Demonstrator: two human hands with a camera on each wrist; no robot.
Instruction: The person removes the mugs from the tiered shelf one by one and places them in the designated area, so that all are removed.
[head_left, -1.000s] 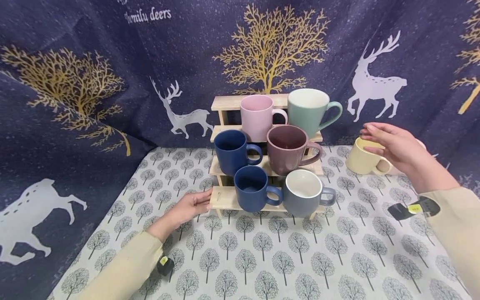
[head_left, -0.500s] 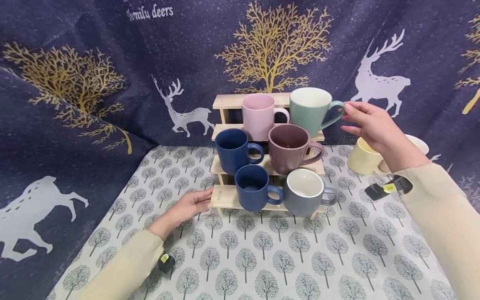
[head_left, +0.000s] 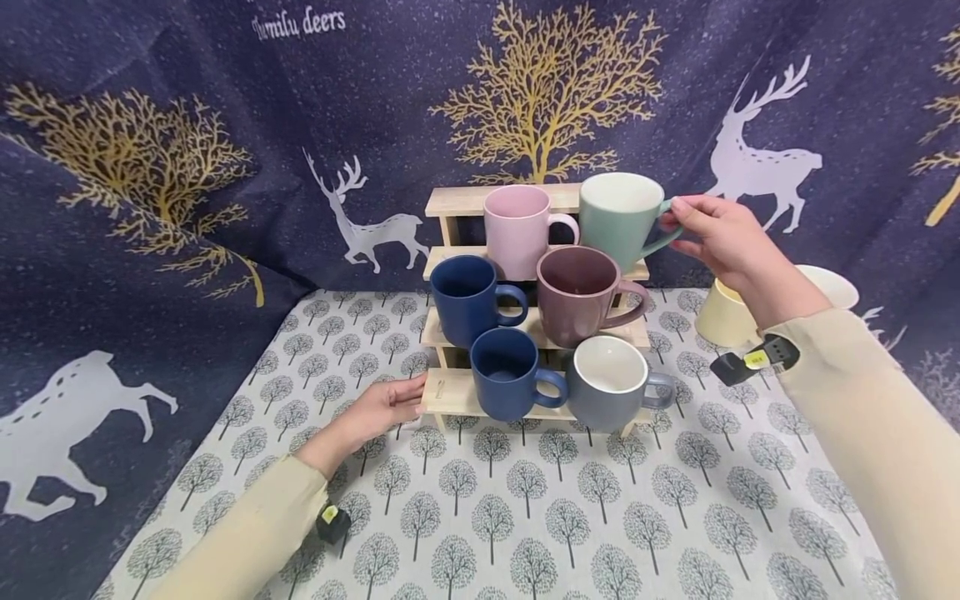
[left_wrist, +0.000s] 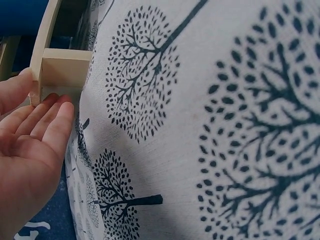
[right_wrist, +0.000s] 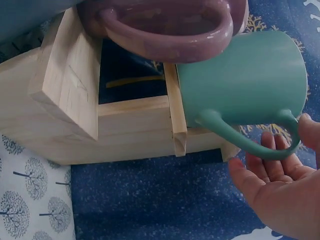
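A tiered wooden rack stands mid-table with mugs on its steps. At the lowest step's left end, my left hand pinches the board, thumb on the edge and fingers beneath, as the left wrist view shows. My right hand holds the handle of the green mug, which sits upright at the upper right; in the right wrist view its thumb meets the handle from above, fingers below. Beside that mug is a pink mug. Lower down are a plum mug, two navy mugs and a grey mug.
A yellow mug and a white one stand on the table at right, partly behind my right forearm. A tree-print cloth covers the table. A dark blue deer-and-tree curtain hangs behind the rack.
My right hand has moved left from above the yellow mug to the green mug and taken its handle. My left hand has stayed on the rack.
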